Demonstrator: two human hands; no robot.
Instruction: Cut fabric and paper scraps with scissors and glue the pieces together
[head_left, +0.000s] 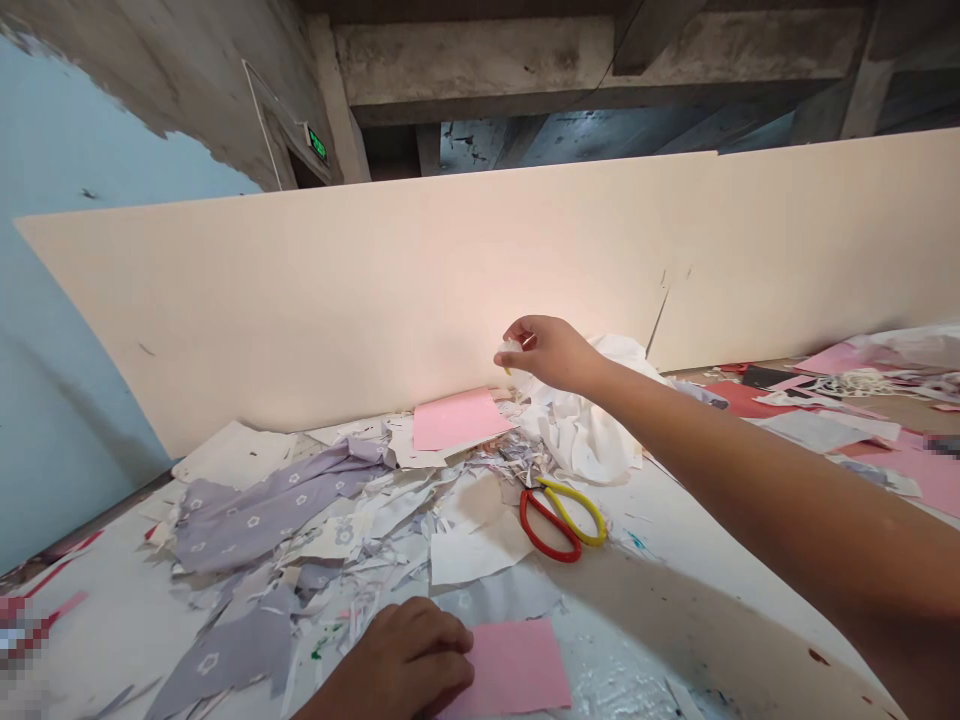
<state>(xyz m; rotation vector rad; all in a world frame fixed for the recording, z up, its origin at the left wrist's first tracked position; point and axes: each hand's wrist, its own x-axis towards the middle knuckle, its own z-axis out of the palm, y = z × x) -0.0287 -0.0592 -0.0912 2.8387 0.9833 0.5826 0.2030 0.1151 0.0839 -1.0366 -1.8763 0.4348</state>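
Pinched between thumb and fingers of the right hand [551,350], a small, crumpled, whitish scrap [510,347] with a fleck of yellow at its lower edge is raised beyond the scissors [556,520], whose looped handles are red and yellow. Nearer than the scissors, the left hand [412,650], fingers bent, lies at the left edge of a pink sheet [521,665], flat, smooth and straight-edged; whether it grips the sheet or merely presses it cannot be told from this angle. Left of the scissors spread thin, tangled offcuts [397,520] and a creased lilac piece [277,500] printed with white flower outlines. Just beyond the scissors, white sheeting [592,440] is bunched in soft folds; farther back rises a smooth cream panel [360,310].
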